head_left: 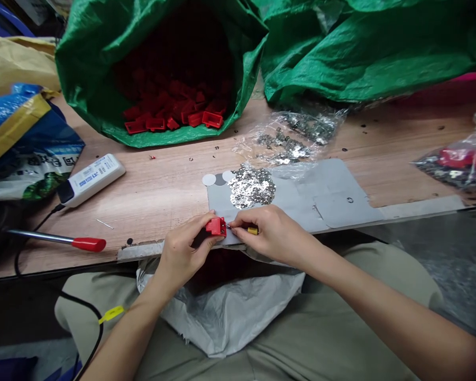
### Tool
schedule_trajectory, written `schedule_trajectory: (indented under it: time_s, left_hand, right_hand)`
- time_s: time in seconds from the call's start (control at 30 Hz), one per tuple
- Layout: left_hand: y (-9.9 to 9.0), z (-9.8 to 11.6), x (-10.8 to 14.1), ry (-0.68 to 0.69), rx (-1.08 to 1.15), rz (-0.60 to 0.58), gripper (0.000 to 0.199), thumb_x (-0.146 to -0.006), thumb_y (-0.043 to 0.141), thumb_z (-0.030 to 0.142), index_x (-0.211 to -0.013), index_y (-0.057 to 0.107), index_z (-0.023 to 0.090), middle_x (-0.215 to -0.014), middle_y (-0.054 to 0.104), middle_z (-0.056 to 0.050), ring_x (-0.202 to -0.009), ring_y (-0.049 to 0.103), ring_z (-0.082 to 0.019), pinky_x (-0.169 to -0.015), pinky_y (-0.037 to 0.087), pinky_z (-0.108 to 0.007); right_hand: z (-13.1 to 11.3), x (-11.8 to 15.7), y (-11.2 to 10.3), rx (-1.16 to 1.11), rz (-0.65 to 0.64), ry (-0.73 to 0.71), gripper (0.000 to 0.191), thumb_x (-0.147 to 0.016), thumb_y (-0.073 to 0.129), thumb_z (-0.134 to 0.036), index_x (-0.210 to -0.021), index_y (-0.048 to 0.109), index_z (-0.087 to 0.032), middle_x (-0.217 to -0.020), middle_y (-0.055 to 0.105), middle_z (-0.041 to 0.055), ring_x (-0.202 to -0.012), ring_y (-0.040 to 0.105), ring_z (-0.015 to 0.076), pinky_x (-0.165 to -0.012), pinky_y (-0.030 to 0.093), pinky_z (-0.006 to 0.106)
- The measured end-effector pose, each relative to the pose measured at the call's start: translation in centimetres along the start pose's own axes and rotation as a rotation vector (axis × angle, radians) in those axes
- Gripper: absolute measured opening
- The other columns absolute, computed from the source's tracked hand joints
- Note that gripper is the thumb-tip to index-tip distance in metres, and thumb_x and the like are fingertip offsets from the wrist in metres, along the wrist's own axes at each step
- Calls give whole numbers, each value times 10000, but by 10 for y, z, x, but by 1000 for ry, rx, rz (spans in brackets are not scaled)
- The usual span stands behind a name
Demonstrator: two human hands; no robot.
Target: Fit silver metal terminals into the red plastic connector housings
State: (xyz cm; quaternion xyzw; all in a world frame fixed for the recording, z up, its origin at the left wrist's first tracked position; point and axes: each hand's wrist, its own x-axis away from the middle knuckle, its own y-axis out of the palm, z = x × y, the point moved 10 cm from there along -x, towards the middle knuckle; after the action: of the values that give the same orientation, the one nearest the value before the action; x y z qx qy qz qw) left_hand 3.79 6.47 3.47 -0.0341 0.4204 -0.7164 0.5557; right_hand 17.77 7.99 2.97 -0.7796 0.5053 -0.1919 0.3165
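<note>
My left hand [186, 248] pinches a small red plastic housing [216, 227] above the front edge of the table. Close to its right, my right hand [265, 233] is closed round a thin tool with a yellow part [253, 230]; the tip points at the right side of the housing, and whether it touches cannot be made out. A pile of small shiny metal pieces [252, 186] lies just behind my hands on a grey sheet [293, 196]. Farther back, a green sack [95, 69] lies open with many red housings [182, 108] inside.
Plastic bags of metal parts [293, 137] lie behind the sheet. A white device [93, 180] with a cable and a red-handled lever [88, 243] are at the left. A pale bag [230, 317] hangs open over my lap.
</note>
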Motion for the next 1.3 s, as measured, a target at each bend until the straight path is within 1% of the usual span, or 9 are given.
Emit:
schedule_trajectory:
  time_s: [0.2, 0.3, 0.43, 0.6, 0.73, 0.8, 1.03, 1.17, 1.3]
  left_hand:
    - [0, 3, -1, 41, -33, -6, 325, -883, 712, 174, -1204, 670, 147, -1179, 759, -115, -1064, 744, -214, -964, 602, -294]
    - [0, 7, -2, 75, -47, 2, 313, -884, 704, 157, -1194, 667, 137, -1178, 757, -127, -1075, 739, -214, -977, 594, -289]
    - [0, 11, -3, 106, -53, 5, 316, -885, 692, 138, -1200, 662, 136, -1171, 759, -131, -1083, 738, -218, -995, 588, -300]
    - [-1, 9, -3, 87, -48, 14, 331, -888, 697, 160, -1217, 660, 150, -1175, 761, -115, -1068, 744, -215, -975, 602, -300]
    - [0, 3, 0, 42, -26, 13, 338, -887, 705, 180, -1221, 658, 162, -1193, 756, -104, -1062, 746, -217, -956, 612, -308]
    - [0, 0, 1, 23, -15, 11, 337, -893, 700, 190, -1226, 658, 169, -1208, 750, -100, -1078, 741, -222, -964, 610, -318]
    - [1, -1, 0, 3, 17, -5, 321, -909, 683, 219, -1227, 658, 183, -1210, 749, -97, -1087, 736, -227, -958, 610, -333]
    - [1, 3, -1, 27, -2, -7, 325, -907, 680, 199, -1229, 652, 168, -1200, 751, -111, -1081, 737, -224, -954, 607, -322]
    - [2, 5, -2, 53, -20, -9, 335, -906, 677, 185, -1239, 644, 169, -1194, 752, -113, -1073, 740, -223, -933, 612, -312]
  right_hand:
    - [-4, 1, 4, 116, 3, -19, 168, -864, 669, -44, -743, 642, -157, -647, 608, -14, -600, 522, 134, -604, 306, 251]
    - [-8, 0, 7, 191, -20, -10, 204, -870, 648, -47, -712, 592, -164, -626, 564, -16, -583, 482, 137, -590, 284, 263]
    - [-10, 1, 11, 224, -52, -2, 206, -872, 635, -45, -718, 570, -165, -651, 561, -4, -609, 482, 146, -594, 281, 269]
    - [-8, 0, 8, 165, -31, -24, 196, -864, 633, -23, -726, 597, -158, -653, 570, -12, -604, 484, 135, -595, 288, 256]
    - [-2, -1, 5, 4, -80, -17, 147, -895, 637, -70, -783, 669, -160, -652, 614, -34, -578, 516, 112, -578, 308, 229]
    - [-2, -2, 4, -18, -95, -15, 146, -905, 628, -81, -796, 684, -160, -658, 627, -36, -575, 520, 109, -576, 314, 225]
    - [-7, -4, 5, 63, -115, -22, 167, -892, 614, -62, -775, 676, -165, -662, 647, -16, -588, 530, 128, -585, 311, 237]
    - [-10, -7, 4, 140, -147, -34, 172, -874, 634, -50, -757, 666, -173, -673, 663, 1, -599, 547, 142, -582, 294, 250]
    - [-14, -9, 6, 145, -178, -61, 181, -879, 620, -36, -769, 655, -177, -671, 656, 2, -603, 541, 146, -574, 278, 254]
